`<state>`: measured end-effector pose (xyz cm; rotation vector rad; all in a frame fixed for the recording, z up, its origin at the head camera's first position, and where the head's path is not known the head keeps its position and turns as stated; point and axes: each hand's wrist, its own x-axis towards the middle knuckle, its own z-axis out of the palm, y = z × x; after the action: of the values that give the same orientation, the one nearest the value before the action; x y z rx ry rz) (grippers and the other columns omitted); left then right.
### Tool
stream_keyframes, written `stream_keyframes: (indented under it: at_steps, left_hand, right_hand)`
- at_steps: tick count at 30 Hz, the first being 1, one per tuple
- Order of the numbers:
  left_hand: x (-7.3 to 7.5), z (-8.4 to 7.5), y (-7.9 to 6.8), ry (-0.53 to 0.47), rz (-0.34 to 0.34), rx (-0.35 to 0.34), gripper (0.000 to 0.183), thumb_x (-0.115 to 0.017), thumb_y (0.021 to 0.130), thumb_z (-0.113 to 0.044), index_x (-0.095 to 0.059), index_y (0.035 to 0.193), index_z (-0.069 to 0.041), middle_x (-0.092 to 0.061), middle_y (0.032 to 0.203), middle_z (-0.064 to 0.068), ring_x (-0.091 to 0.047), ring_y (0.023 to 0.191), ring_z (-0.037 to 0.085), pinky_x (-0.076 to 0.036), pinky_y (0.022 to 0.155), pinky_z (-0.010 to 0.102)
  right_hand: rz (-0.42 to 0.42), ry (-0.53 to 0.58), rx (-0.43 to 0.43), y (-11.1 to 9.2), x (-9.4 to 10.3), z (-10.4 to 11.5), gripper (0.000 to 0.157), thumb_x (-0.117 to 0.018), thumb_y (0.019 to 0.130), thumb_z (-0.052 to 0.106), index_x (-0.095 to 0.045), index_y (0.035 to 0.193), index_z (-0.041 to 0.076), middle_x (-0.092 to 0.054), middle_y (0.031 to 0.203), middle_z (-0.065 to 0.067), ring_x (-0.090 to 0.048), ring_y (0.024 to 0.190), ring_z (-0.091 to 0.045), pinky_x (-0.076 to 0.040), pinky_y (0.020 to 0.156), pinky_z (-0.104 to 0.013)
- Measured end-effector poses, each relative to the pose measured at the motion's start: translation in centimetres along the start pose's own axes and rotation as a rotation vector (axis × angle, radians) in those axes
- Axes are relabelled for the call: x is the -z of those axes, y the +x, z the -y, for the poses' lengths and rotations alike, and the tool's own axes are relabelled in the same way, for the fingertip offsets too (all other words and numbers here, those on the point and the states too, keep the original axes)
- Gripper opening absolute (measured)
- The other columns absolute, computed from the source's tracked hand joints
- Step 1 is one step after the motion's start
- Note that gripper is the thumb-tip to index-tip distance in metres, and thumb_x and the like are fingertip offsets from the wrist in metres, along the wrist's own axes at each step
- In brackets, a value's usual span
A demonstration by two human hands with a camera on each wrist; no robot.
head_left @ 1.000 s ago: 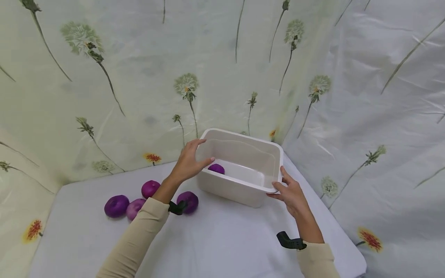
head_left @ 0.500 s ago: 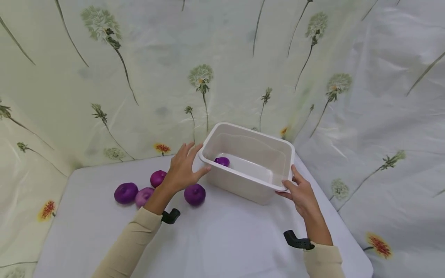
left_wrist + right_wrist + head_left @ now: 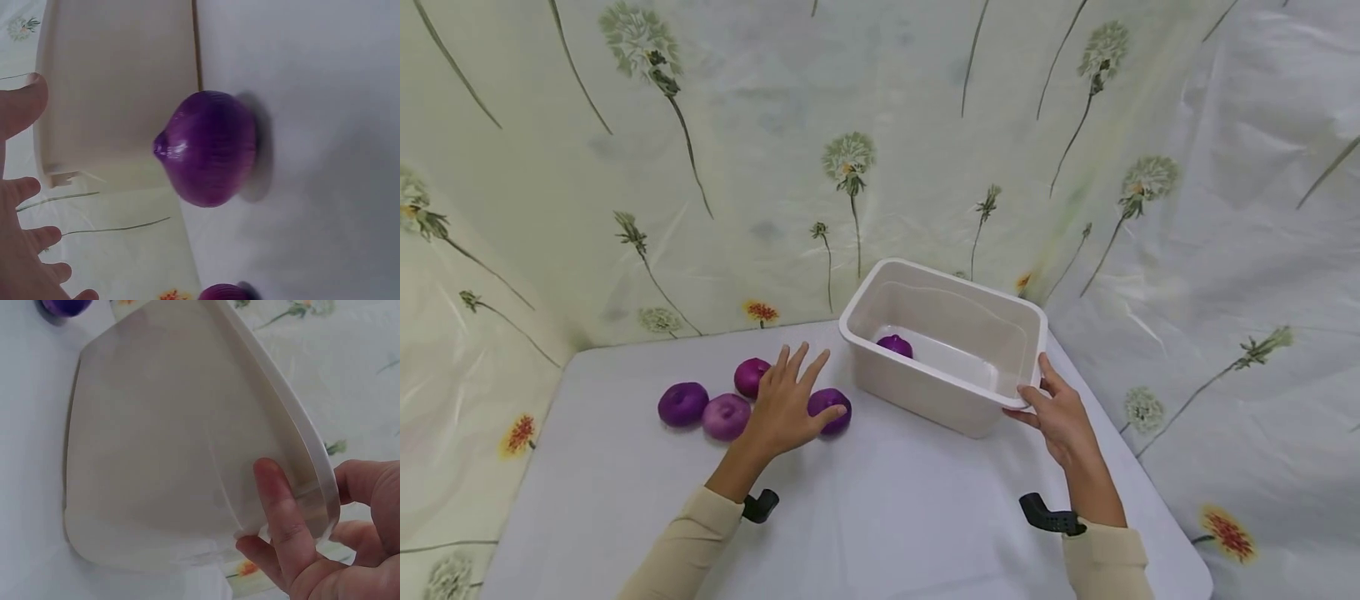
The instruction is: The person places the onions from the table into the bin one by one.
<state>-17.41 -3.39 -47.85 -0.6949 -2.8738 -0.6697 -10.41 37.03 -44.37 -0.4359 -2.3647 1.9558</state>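
Note:
A deep white plastic tub (image 3: pixel 917 392) stands at the back of the table, with one purple onion (image 3: pixel 896 345) on its floor. My right hand (image 3: pixel 1063 417) grips the tub's near right corner; in the right wrist view its fingers (image 3: pixel 284 519) lie against the outer wall below the rim. My left hand (image 3: pixel 785 408) is spread above the table, holding nothing. Nearest to it is a dark purple onion (image 3: pixel 209 149), apart from the fingers and partly covered by the thumb in the head view. Left of that hand sit a magenta onion (image 3: pixel 749 377), a paler onion (image 3: pixel 726 417) and a dark onion (image 3: pixel 683 405).
A white cloth covers the table (image 3: pixel 880 517). Behind and to the right hangs a flower-printed curtain (image 3: pixel 760 167), close to the tub's back. Small black cameras are strapped to both wrists.
My left hand has left the tub's left rim and moved left and down towards the loose onions. The right hand keeps its grip on the tub's corner. The head view has shifted slightly.

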Motion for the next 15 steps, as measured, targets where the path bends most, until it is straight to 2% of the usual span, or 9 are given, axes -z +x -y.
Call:
stream_keyframes:
  at_steps: [10,15]
  left_hand:
    - [-2.1,0.2,-0.9,0.034,0.08,0.056,0.096,-0.067,0.083,-0.066,-0.024,0.16,-0.028,-0.017,0.167,0.014,-0.008,0.154,0.044,-0.021,0.118,0.066]
    - [-3.1,0.3,-1.0,0.045,0.09,0.057,0.096,-0.068,0.082,-0.066,-0.025,0.159,-0.029,-0.016,0.167,0.014,-0.008,0.154,0.044,-0.019,0.119,0.066]
  right_hand:
    - [-0.006,-0.013,-0.008,0.2,0.1,-0.2,0.075,-0.051,0.103,0.013,-0.004,0.16,0.032,-0.021,0.159,-0.025,-0.061,0.101,-0.002,-0.059,0.086,-0.041]
    - [-0.008,-0.014,-0.014,0.3,0.1,-0.1,0.076,-0.052,0.103,0.015,-0.004,0.159,0.033,-0.021,0.161,-0.024,-0.061,0.104,-0.005,-0.059,0.085,-0.04]
